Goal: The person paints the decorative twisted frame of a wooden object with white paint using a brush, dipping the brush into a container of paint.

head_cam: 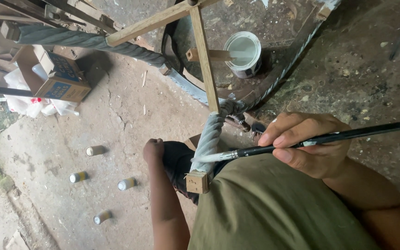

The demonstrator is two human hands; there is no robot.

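Brush (pixel 302 141), pinched in the right hand (pixel 309 146), tips onto the twisted leg (pixel 208 141) at 9 o'clock; follow the grooves with light strokes while the closed left hand (pixel 154 150) steadies.

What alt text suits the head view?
The right hand holds a thin black paintbrush against a grey twisted wooden leg. The left hand rests beside it; a white paint can sits beyond.
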